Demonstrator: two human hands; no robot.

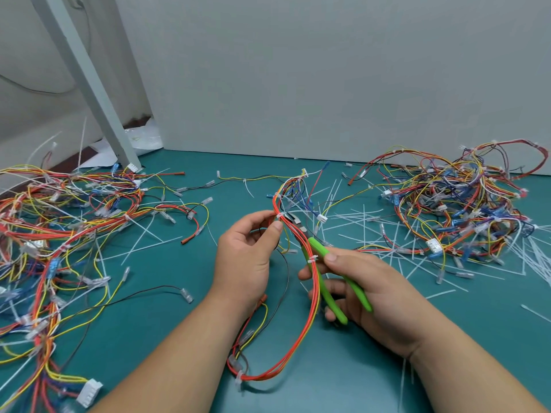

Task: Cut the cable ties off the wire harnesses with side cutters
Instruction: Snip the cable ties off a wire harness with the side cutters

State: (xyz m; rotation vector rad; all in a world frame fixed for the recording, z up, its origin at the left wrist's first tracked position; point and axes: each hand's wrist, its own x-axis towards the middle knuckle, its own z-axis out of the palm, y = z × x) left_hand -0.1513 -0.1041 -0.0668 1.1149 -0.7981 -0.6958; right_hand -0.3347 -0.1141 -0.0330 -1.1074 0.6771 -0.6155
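Observation:
My left hand [247,257] pinches a red and orange wire harness [310,323] just below a white cable tie [279,216]. My right hand [366,296] grips green-handled side cutters [337,281], whose metal jaws [293,219] point up-left and sit right beside that tie. A second white tie [312,259] wraps the harness lower down, in front of the cutter handles. The harness loops down towards me onto the green mat [167,317].
A big tangle of harnesses [59,234] covers the left of the mat, another pile [465,204] lies at the right back. Cut white tie strips [357,216] are scattered in the middle and right. A grey wall [328,84] and slanted post [89,84] stand behind.

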